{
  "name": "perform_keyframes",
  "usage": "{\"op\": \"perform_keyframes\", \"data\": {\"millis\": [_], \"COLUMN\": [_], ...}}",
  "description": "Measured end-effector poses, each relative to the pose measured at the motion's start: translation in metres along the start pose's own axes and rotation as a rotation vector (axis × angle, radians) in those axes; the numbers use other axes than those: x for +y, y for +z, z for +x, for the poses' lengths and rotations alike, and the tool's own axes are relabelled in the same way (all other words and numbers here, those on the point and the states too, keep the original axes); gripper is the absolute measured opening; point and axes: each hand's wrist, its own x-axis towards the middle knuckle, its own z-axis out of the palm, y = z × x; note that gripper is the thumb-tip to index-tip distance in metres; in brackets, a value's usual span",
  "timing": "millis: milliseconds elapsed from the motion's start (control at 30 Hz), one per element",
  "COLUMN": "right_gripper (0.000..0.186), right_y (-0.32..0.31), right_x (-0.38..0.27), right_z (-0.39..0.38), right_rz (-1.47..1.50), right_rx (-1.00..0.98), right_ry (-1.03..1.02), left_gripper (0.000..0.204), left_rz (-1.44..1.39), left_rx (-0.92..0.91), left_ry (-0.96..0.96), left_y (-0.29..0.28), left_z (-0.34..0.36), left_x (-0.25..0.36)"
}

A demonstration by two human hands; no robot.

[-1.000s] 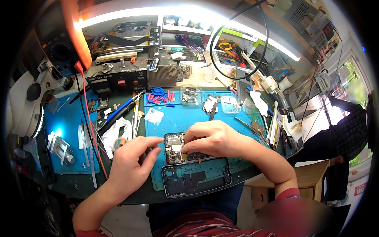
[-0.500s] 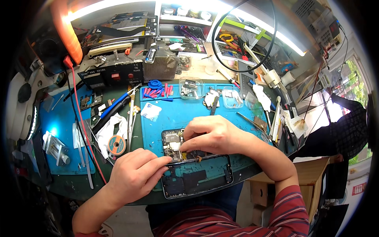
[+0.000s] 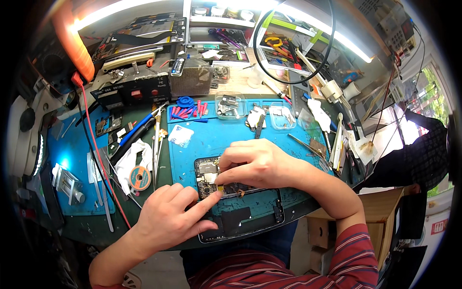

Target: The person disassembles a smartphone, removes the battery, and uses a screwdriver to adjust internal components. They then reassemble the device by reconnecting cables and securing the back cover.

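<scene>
An opened phone (image 3: 207,169) lies on the blue mat (image 3: 183,149), its circuitry exposed. My right hand (image 3: 252,164) is curled over it, thumb and index finger together at the inner parts; whatever they pinch is hidden. My left hand (image 3: 175,214) reaches in from below, its index finger stretched onto the phone's lower edge near a small yellow part, thumb apart and other fingers loosely bent. A black phone frame or back housing (image 3: 238,229) lies nearer me, partly beneath my left fingers.
Clear boxes of small parts (image 3: 231,108), pink and blue pieces (image 3: 190,108), tweezers (image 3: 305,147), a solder spool (image 3: 139,177) and white tissue (image 3: 130,161) surround the phone. A power unit (image 3: 125,94) stands behind. Dark checked clothing (image 3: 428,144), apparently another person's, is at right.
My left hand has moved right and onto the phone, its index finger now extended to the phone's edge. My right hand stays over the phone, fingers still curled. The view has shifted slightly.
</scene>
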Motion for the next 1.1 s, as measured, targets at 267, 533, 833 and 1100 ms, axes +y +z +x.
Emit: {"op": "perform_keyframes", "data": {"millis": [267, 533, 833, 1100], "right_gripper": [0.017, 0.021, 0.041, 0.037], "right_y": [-0.002, -0.004, -0.009, -0.007], "right_x": [-0.002, -0.002, -0.015, -0.020], "right_z": [0.001, -0.003, -0.022, -0.027], "right_rz": [-0.002, -0.011, -0.287, -0.373], "right_rx": [-0.004, 0.014, -0.056, -0.039], "right_ry": [-0.002, 0.018, -0.044, -0.114], "left_gripper": [0.067, 0.068, 0.068, 0.067], "left_rz": [0.091, 0.092, 0.091, 0.079], "left_rx": [-0.036, -0.049, -0.067, -0.059], "left_ry": [0.025, 0.020, 0.017, 0.016], "left_y": [0.001, 0.001, 0.002, 0.001], "left_z": [0.001, 0.001, 0.002, 0.001], "left_x": [0.001, 0.002, 0.001, 0.001]}}
